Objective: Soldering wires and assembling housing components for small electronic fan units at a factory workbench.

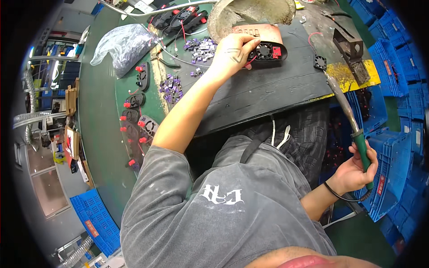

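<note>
My left hand (232,54) pinches the left end of a black oval fan housing (282,57) over the black work board (214,107). A small round fan and a red part sit in that housing. My right hand (355,172) is wrapped round the green handle of a soldering iron (362,154), held off to the right. The iron's metal shaft points up toward the board's right edge, its tip near a small square black fan (320,62) with a red wire. Behind the left hand lies a copper-coloured plate (263,32).
Small purple-and-white parts (171,89) lie in piles at the left, beside pliers (169,64), a clear plastic bag (123,44) and several black housings (143,77). A dark metal stand (351,51) is at the right. Blue crates (389,156) stack beyond the bench; a mottled round basin (219,24) stands behind.
</note>
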Demonstrator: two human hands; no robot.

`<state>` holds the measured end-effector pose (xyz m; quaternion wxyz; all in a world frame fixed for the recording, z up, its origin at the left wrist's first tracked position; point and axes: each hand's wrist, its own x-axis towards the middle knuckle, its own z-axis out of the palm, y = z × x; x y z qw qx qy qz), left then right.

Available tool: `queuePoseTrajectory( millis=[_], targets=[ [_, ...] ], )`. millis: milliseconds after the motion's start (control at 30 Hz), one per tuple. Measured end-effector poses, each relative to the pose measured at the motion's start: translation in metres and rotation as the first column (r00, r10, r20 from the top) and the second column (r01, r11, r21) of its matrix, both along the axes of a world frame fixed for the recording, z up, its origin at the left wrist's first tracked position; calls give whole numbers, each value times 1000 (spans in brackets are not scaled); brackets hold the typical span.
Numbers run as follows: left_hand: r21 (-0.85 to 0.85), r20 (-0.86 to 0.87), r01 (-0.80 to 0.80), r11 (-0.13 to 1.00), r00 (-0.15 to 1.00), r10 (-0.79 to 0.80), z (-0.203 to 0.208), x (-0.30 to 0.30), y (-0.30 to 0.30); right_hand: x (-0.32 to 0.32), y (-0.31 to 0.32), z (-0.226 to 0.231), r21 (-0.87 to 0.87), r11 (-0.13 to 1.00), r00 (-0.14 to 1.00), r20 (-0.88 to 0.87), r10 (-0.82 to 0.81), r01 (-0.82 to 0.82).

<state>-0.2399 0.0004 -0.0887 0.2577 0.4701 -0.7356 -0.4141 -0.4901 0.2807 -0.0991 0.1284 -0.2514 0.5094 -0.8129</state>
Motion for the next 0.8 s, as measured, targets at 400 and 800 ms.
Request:
queuePoseTrajectory(
  millis=[400, 800],
  targets=[
    [-598, 413, 7, 802, 860, 301, -3, -7, 24, 5, -14, 0, 27, 1000, 1000, -22, 3, -2],
    [-772, 290, 77, 631, 925, 243, 13, 24, 36, 3, -22, 3, 13, 996, 996, -27, 86, -86]
  ],
)
